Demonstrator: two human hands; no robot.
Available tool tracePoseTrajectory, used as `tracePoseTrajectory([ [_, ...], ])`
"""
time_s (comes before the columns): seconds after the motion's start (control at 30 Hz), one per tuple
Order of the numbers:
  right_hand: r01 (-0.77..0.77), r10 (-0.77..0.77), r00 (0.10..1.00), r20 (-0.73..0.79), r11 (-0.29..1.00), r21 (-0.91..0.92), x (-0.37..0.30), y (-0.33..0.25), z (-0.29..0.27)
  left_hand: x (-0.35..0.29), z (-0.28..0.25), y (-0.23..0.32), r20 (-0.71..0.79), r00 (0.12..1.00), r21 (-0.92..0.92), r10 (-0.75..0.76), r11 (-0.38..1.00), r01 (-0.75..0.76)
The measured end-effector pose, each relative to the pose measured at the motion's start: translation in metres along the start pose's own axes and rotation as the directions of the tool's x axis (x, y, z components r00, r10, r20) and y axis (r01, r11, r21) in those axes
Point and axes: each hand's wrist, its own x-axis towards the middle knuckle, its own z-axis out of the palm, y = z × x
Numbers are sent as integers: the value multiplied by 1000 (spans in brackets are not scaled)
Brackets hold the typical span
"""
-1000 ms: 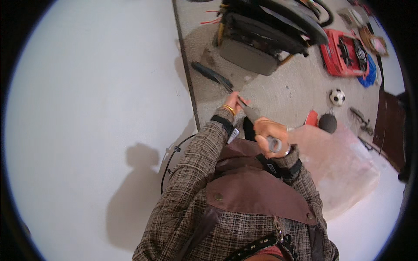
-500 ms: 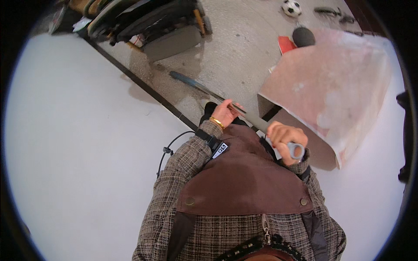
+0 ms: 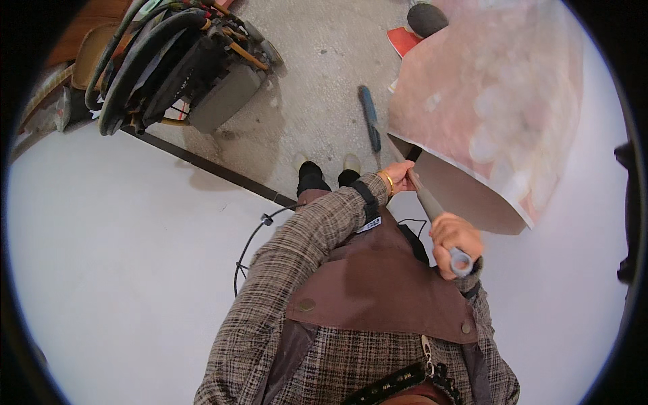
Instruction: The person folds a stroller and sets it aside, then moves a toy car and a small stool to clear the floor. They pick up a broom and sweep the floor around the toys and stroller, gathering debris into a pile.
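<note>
I hold a long-handled mop [image 3: 430, 201], its grey pole slanting away from me to a narrow blue head [image 3: 370, 115] on the floor. My right hand [image 3: 455, 241] is closed in a fist round the top of the pole, just below the ring-shaped end. Farther down, my left hand [image 3: 403, 177], with a gold bracelet at the wrist, grips the pole, its fingers partly hidden. Part of the pole below that hand passes close to the edge of a pinkish sheet [image 3: 466, 101]. The blue head lies left of this sheet.
A dark wheeled frame [image 3: 223, 98] with curved black tubes stands at the far left. A dark round ball [image 3: 427, 21] and a red object [image 3: 403, 42] lie by the sheet. White walls flank me, the left one edged by a dark baseboard [image 3: 209, 169]. My pale shoes [image 3: 352, 162] stand on speckled floor.
The mop head has swung to the right, toward the sheet's edge. My left hand has moved right with the pole, and the view has shifted, leaving the football out of sight.
</note>
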Motion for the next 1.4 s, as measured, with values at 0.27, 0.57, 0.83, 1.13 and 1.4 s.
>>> tracePoseTrajectory([
  [0.27,150,-166,972,167,983,104,67,54,36,-11,-53,54,20,989,-123,146,982,-143],
  [0.57,93,-120,988,100,965,246,113,55,148,-134,-163,141,-207,917,-104,341,924,-367],
  [0.83,63,-64,998,8,992,107,138,12,109,-116,-84,163,-18,980,37,197,980,-196],
  [1.13,188,-168,975,143,972,-138,205,63,81,-18,-23,218,18,992,73,123,990,-124],
  [1.4,122,-184,951,247,961,248,247,91,58,-59,-80,244,-60,954,-90,295,950,-300],
])
